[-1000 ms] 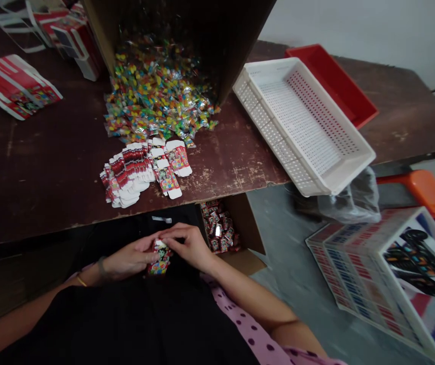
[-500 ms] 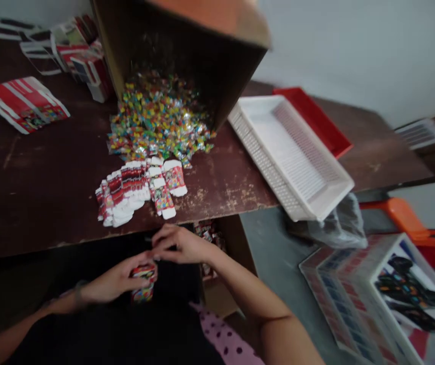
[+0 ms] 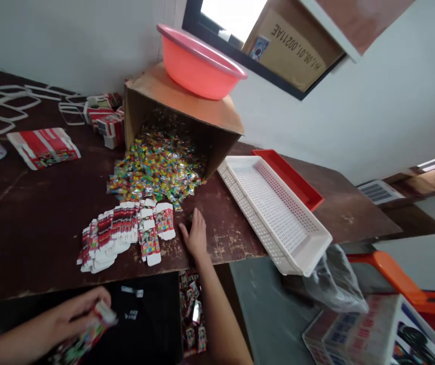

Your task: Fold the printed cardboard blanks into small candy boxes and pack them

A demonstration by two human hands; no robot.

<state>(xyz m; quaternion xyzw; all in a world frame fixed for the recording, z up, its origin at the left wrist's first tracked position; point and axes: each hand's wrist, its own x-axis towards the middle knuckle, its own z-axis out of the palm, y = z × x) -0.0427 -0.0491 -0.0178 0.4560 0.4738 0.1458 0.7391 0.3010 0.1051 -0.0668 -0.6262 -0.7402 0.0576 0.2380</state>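
Note:
Low at the left, my left hand (image 3: 69, 315) is closed around a small printed candy box (image 3: 82, 342), which is blurred and tilted over my lap. My right hand (image 3: 196, 237) reaches over the table edge with fingers stretched out and thumb apart, just right of the flat cartons and below the candy pile; I make out nothing held in it. A heap of small wrapped candies (image 3: 160, 167) spills from a cardboard box (image 3: 223, 119) lying on its side. In front of it, a fanned row of flat candy cartons (image 3: 113, 230) lies on the brown table (image 3: 35, 233).
A white perforated basket (image 3: 236, 177) and a red tray (image 3: 293, 177) stand to the right. A pink basin (image 3: 202, 66) sits on the cardboard box. Filled small boxes (image 3: 190, 309) lie in a container below the table edge. A red-striped pack (image 3: 46, 147) lies at left.
My right hand has moved from beside the left hand up onto the table near the candies. My left hand has moved down and left with the candy box. The view has tilted up.

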